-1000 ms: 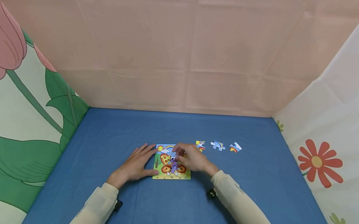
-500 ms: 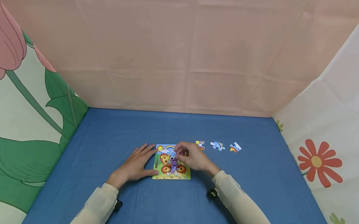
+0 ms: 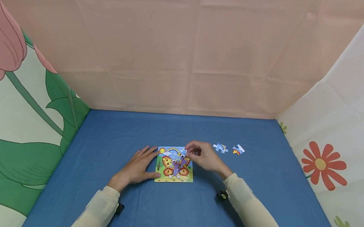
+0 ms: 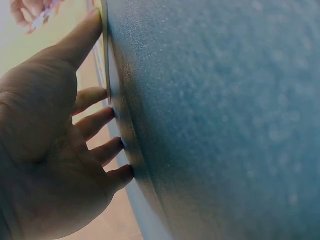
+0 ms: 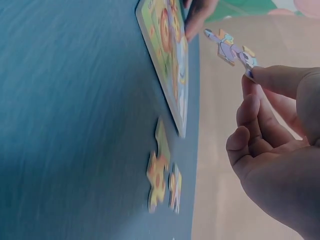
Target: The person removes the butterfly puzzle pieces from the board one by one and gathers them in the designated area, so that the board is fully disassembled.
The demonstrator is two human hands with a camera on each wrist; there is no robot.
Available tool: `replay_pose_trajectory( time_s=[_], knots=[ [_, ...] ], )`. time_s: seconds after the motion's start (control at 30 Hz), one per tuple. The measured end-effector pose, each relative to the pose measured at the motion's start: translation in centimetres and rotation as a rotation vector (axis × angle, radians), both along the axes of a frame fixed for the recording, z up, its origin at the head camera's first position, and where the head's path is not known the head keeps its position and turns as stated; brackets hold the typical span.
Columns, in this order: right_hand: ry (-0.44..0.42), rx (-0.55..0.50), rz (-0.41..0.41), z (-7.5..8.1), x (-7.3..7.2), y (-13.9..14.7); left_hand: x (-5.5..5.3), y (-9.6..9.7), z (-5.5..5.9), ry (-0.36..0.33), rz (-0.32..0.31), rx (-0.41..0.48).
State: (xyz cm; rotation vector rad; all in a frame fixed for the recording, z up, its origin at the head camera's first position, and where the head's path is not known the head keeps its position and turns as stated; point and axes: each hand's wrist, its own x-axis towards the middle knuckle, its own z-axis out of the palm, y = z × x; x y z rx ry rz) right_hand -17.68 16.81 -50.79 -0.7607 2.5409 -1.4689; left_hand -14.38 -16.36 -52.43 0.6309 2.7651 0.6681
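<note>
A square puzzle board [image 3: 168, 176] with a butterfly picture lies flat on the blue cloth in the head view. My left hand [image 3: 136, 166] lies spread at its left side, the thumb on the lower left corner and the other fingertips by the upper left edge. My right hand [image 3: 206, 156] is over the board's right side. Between thumb and forefinger it pinches a purple puzzle piece [image 5: 227, 50], seen raised off the board in the right wrist view. The left wrist view shows the left thumb [image 4: 82, 37] on the board's edge.
Two loose puzzle pieces, one with a blue arc [image 3: 220, 148] and one with a red-orange arc [image 3: 238, 149], lie right of the board. A yellow-orange piece [image 5: 158, 182] lies beside the board in the right wrist view. A peach cloth wall [image 3: 182, 58] stands behind.
My right hand has moved right and lifted the purple puzzle piece off the board's picture. It now hides a loose piece beside the board. The left hand has stayed still.
</note>
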Motion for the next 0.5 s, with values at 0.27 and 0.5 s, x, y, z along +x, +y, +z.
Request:
replay_pose_trajectory(
  time_s=[0.27,0.5],
  knots=[
    [-0.007,0.009,-0.055,-0.2,0.4,2.6,0.0,0.0,-0.1,0.001,0.002,0.006],
    [-0.024,0.032,-0.105,-0.5,0.8,4.8,-0.1,-0.1,-0.2,-0.004,0.006,0.004]
  ],
)
